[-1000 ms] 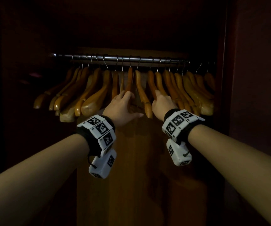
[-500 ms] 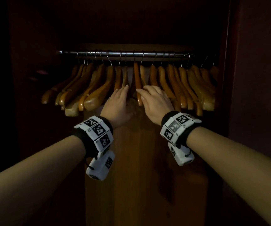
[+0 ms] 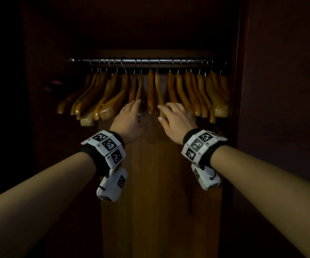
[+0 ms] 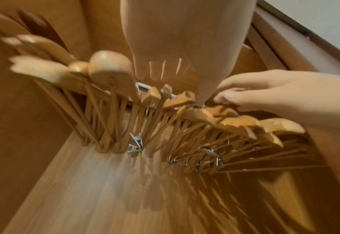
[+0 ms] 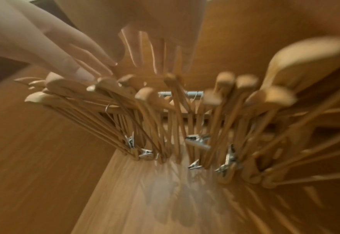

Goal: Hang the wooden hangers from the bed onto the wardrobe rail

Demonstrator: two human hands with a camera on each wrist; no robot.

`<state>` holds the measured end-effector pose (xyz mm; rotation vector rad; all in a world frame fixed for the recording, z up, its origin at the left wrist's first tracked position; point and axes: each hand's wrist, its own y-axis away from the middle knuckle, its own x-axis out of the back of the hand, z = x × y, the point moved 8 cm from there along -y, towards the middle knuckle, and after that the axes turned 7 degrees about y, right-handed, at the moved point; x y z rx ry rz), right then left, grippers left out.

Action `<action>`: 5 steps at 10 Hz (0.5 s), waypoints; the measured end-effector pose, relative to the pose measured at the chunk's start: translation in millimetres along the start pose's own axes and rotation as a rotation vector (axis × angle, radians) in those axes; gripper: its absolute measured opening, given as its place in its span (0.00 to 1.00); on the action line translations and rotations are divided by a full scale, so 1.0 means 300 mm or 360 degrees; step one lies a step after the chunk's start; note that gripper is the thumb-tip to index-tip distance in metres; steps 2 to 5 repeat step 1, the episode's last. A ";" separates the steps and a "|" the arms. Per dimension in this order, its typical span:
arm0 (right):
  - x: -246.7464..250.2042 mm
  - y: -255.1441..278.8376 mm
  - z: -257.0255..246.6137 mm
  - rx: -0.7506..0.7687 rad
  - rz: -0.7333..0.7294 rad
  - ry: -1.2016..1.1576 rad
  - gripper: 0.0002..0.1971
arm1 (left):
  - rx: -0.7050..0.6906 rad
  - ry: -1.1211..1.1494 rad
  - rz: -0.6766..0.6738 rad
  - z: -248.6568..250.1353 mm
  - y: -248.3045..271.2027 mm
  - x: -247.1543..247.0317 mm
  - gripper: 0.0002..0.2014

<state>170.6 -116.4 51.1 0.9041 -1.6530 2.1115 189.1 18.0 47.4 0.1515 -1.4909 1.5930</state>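
Observation:
Several wooden hangers (image 3: 150,90) hang by metal hooks from the steel wardrobe rail (image 3: 150,61), fanned out left and right. My left hand (image 3: 131,110) reaches up with straight fingers that touch the lower end of a middle hanger (image 3: 139,90). My right hand (image 3: 166,112) is beside it, fingers loosely bent over the end of another middle hanger (image 3: 159,90), and holds nothing that I can make out. In the left wrist view the left hand's fingers (image 4: 185,71) are blurred and the right hand (image 4: 265,96) lies on the hanger ends. The right wrist view is blurred.
The wardrobe's lit wooden back panel (image 3: 159,183) lies below the hangers. A dark side wall (image 3: 281,108) closes the right and the left side is in shadow. Some hangers carry metal clips (image 4: 135,141) on their lower bars.
My right hand has moved left from the right-hand group of hangers to the middle, next to my left hand. Both hands now sit lower, at the hanger ends.

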 end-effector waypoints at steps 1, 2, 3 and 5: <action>0.070 0.031 -0.003 -0.0065 0.0033 -0.0003 0.22 | 0.0014 0.0065 0.0055 0.013 0.035 0.069 0.38; 0.070 0.031 -0.003 -0.0065 0.0033 -0.0003 0.22 | 0.0014 0.0065 0.0055 0.013 0.035 0.069 0.38; 0.070 0.031 -0.003 -0.0065 0.0033 -0.0003 0.22 | 0.0014 0.0065 0.0055 0.013 0.035 0.069 0.38; 0.070 0.031 -0.003 -0.0065 0.0033 -0.0003 0.22 | 0.0014 0.0065 0.0055 0.013 0.035 0.069 0.38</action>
